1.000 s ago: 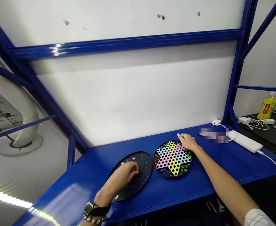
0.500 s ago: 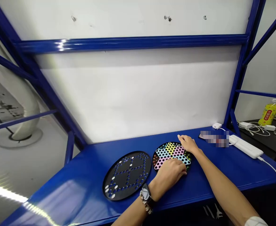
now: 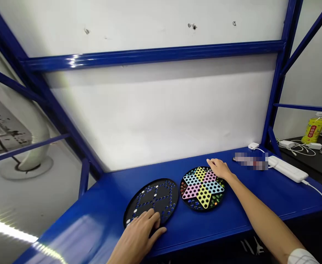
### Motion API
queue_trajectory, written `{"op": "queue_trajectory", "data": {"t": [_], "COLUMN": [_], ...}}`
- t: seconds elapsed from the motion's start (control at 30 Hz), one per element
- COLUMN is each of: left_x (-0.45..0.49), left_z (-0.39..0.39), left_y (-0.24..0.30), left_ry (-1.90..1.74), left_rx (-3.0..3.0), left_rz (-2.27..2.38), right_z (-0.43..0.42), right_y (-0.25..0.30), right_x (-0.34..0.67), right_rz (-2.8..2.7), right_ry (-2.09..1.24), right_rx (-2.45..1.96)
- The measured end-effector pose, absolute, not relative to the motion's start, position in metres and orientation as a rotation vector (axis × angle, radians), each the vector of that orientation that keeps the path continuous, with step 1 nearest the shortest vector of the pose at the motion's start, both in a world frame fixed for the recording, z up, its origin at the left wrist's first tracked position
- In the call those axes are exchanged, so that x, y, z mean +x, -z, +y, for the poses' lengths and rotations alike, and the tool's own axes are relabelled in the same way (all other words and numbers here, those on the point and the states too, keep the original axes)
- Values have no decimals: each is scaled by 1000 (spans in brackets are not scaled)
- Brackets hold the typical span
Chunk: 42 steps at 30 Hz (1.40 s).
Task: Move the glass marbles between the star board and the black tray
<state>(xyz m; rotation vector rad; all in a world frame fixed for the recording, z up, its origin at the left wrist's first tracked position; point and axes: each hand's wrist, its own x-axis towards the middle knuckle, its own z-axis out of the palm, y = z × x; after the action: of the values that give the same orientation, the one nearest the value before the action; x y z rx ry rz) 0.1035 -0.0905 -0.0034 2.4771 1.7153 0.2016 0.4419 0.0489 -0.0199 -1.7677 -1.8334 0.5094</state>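
Note:
Above the near edge of a round black board (image 3: 143, 198) with holes and white discs is my left hand (image 3: 143, 229). Its fingers are bent and the thumb stands apart, with nothing seen in it; the fingertips cover part of the board. To the right lies a round Chinese checkers board (image 3: 204, 185), its star in pink, yellow and pale blue, with small coloured pieces around the rim. My right hand (image 3: 218, 168) rests at that board's upper right edge, fingers stretched forward, its underside hidden.
Both boards lie on a blue bench (image 3: 117, 190) with a white back panel (image 3: 163, 110). A white power strip (image 3: 289, 170) and a blurred-out object (image 3: 250, 161) are to the right. Beyond stand a yellow bottle (image 3: 313, 128) and chargers with cables (image 3: 295, 146) on a dark table.
My left hand has moved left from over the Chinese checkers board to the black board, uncovering the star's near yellow point. My right hand stays at the same edge.

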Motion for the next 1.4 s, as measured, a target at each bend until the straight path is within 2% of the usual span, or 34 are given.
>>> {"op": "queue_trajectory", "data": {"t": [0.1, 0.27, 0.4, 0.53, 0.63, 0.77, 0.93, 1.13, 1.23, 1.3, 1.4], "left_x": [75, 63, 97, 157, 187, 195, 184, 172, 176, 183, 199], "left_z": [-91, -105, -101, -54, -3, 44, 56, 52, 48, 44, 40], "left_y": [3, -46, -78, -56, -16, 18, 21, 25, 23, 20, 20], "left_ry": [-225, -941, -1207, -1121, -1003, -884, -633, -646, -565, -573, -547], "left_rx": [2517, 2445, 2192, 1887, 1824, 2017, 2155, 2153, 2207, 2337, 2573], "left_rz": [1693, 1527, 1333, 1344, 1376, 1644, 1788, 1523, 1617, 1649, 1432], "right_z": [50, 50, 25, -6, -14, -2, 17, 30, 32, 33, 33], "right_y": [20, 12, -15, -27, -9, 28, 45, 36, 34, 32, 27], "right_x": [443, 439, 426, 438, 468, 496, 488, 471, 461, 452, 436], "right_rz": [-1822, -1733, -1689, -1561, -1461, -1553, -1768, -1853, -1943, -2049, -2246], "right_ry": [-517, -496, -618, -1149, -1196, -997, -749, -626, -473, -339, -287], "right_rx": [-1759, -1595, -1171, -988, -1181, -1482, -1592, -1708, -1795, -1762, -1619]}}
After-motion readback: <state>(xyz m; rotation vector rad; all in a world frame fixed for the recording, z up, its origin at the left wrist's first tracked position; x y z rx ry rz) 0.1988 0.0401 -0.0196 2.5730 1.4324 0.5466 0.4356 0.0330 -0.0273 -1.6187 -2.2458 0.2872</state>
